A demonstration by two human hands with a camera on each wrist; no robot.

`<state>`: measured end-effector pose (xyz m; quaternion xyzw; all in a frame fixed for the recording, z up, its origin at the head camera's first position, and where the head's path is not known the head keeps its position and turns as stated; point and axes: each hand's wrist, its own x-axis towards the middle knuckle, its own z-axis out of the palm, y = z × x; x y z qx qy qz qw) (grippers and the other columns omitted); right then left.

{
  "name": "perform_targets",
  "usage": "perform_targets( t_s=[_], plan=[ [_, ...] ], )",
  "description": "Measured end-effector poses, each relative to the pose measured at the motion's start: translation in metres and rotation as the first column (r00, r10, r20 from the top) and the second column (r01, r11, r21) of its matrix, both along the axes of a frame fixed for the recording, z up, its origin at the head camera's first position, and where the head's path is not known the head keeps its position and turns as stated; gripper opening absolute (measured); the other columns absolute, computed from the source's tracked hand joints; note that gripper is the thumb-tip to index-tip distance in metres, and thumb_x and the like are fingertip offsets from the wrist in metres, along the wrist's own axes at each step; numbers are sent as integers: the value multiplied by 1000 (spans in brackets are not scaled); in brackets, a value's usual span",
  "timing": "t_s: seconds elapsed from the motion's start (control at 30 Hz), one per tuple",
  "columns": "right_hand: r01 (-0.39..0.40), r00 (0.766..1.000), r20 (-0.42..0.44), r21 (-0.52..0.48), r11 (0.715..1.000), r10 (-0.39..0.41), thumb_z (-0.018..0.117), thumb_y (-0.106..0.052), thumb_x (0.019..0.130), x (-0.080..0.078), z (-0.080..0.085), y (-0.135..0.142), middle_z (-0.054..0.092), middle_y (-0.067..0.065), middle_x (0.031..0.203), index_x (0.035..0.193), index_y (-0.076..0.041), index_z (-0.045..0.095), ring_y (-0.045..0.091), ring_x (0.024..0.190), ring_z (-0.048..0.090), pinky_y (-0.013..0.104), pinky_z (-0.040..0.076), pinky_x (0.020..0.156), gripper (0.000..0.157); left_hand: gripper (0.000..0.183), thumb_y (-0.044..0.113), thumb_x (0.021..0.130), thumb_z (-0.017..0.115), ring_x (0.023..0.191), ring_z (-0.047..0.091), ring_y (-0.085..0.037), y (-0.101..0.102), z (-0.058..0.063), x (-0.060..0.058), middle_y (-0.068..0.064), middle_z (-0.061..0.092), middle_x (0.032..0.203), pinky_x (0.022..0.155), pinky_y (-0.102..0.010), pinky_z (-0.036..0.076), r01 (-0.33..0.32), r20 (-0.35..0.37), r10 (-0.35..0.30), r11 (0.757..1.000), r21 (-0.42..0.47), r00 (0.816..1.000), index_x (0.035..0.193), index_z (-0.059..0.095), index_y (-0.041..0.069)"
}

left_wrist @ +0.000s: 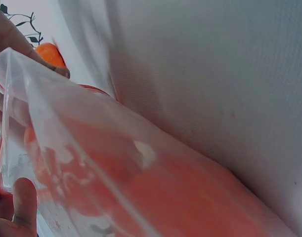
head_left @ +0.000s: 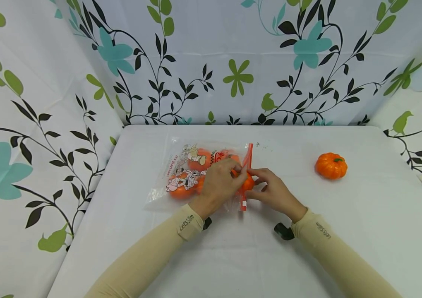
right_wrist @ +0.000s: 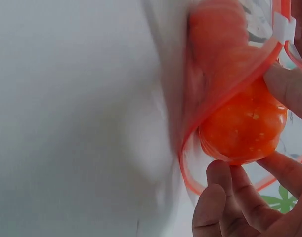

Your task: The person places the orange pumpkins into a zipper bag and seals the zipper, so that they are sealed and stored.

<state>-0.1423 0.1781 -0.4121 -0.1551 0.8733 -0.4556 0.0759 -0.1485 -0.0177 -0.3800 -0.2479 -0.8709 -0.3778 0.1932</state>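
Observation:
A clear plastic slider bag [head_left: 159, 194] with printed cartoon animals and a red zip edge lies on its side, several orange pumpkins [head_left: 181, 191] inside. Its mouth faces right and gapes in the right wrist view. My left hand [head_left: 220, 180] lies over the bag and pinches the rim of its mouth. With fingertips and thumb, my right hand [head_left: 276, 192] holds a small glossy orange pumpkin [right_wrist: 244, 126] at the mouth, partly inside. A white slider [right_wrist: 284, 28] sits on the red zip. The left fingertips are partly hidden in the head view.
Another small orange pumpkin [head_left: 331, 166] with a green stem stands on the white table [head_left: 363, 231], to the right of my right hand. A leaf-patterned curtain [head_left: 211, 62] hangs behind the table and along both sides. Dark wrist cameras [head_left: 284, 231] sit under the sleeves.

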Motion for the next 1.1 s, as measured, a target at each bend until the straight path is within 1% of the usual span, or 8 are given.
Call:
perform_targets(
  t_s=[0.13, 0.27, 0.4, 0.57, 0.73, 0.83, 0.97, 1.1],
  plan=[
    [-17, 999, 33, -12, 1000, 18, 78, -14, 86, 0, 0, -4, 53, 13, 138, 148, -3, 49, 29, 110, 61, 37, 55, 83, 70, 11, 12, 88, 72, 62, 57, -10, 1, 0, 0, 1, 66, 75, 56, -17, 45, -3, -9, 3, 1000, -2, 1000, 78, 71, 9],
    [-13, 995, 96, -57, 998, 18, 76, -15, 88, 1, 0, -4, 49, 13, 146, 151, -4, 44, 30, 115, 61, 42, 54, 91, 71, 12, 13, 89, 72, 62, 57, -9, 2, -1, 1, 1, 67, 75, 55, -16, 44, -3, -9, 3, 1000, 5, 1000, 79, 71, 8],
    [32, 989, 144, -101, 994, -18, 76, -22, 91, 3, 2, 0, 48, 9, 149, 149, -9, 48, 31, 119, 61, 47, 52, 95, 66, 11, 13, 89, 72, 60, 56, -9, 2, -2, 0, 1, 67, 74, 54, -16, 43, -2, -22, 2, 1000, 6, 1000, 79, 72, 8],
    [62, 988, 149, -78, 995, -50, 73, -34, 94, 5, 0, 4, 56, 9, 142, 142, -11, 56, 30, 115, 64, 47, 54, 92, 56, 11, 13, 89, 72, 60, 55, -9, 1, -2, -1, 1, 67, 74, 54, -16, 43, -6, -26, 6, 1000, -3, 1000, 79, 72, 8],
    [26, 986, 167, -93, 995, -10, 69, -34, 97, 7, -2, 5, 68, 8, 124, 137, -8, 61, 27, 103, 69, 46, 53, 90, 48, 11, 14, 90, 71, 62, 56, -9, 2, -2, 0, 2, 69, 76, 55, -17, 43, -8, -4, 8, 1000, -9, 1000, 80, 72, 9],
    [13, 984, 178, -106, 994, 6, 68, -29, 97, 7, -2, 3, 71, 7, 117, 135, -7, 62, 26, 101, 70, 45, 53, 89, 44, 12, 14, 91, 70, 63, 58, -10, 3, -2, 1, 1, 70, 77, 56, -18, 44, -6, 8, 7, 1000, -14, 1000, 81, 73, 9],
    [-21, 985, 166, -117, 993, 40, 66, -24, 99, 7, -3, 0, 69, 9, 122, 136, -7, 61, 26, 103, 69, 44, 54, 90, 41, 13, 13, 91, 70, 66, 63, -11, 4, -3, 2, 0, 70, 76, 59, -18, 47, -5, 10, 5, 1000, -6, 1000, 80, 72, 9],
    [-78, 988, 123, -142, 987, 96, 62, -17, 100, 6, -4, -3, 65, 10, 129, 137, -6, 61, 28, 110, 66, 46, 53, 92, 38, 12, 12, 90, 71, 68, 66, -12, 5, -3, 3, -1, 71, 77, 62, -19, 50, -6, -10, 6, 1000, 1, 1000, 79, 72, 9]
  ],
)
